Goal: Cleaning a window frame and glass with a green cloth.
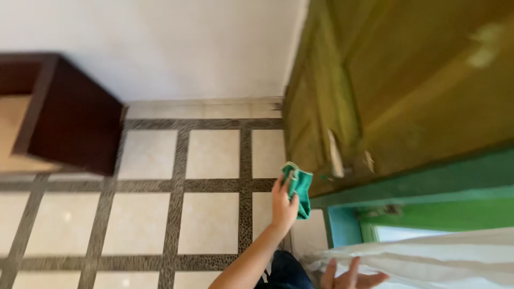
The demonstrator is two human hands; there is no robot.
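- Nearest the lens, at the bottom edge right of centre: right hand [350, 277], fingers spread wide and relaxed, gripping nothing, resting at the lower edge of pale white fabric [428, 257].
- Just left of it, a bare forearm rising from the bottom edge to the left hand [282, 206] in mid-frame.
- Left hand closed on a green cloth [301, 186]: thumb and fingers pinched over its left fold, the rest bunched above and to the right of the fingertips, hanging past the palm.
- Cloth held close against the lower corner of an olive-brown door [407, 80], filling the upper right; contact too blurred to tell.
- Below the door, a green and blue frame [428, 187] running to the right edge.
- Across the lower left, a cream tiled floor [209, 222] with dark speckled bands.
- Upper left: a dark wooden cabinet [69, 118] against a white wall [176, 43].
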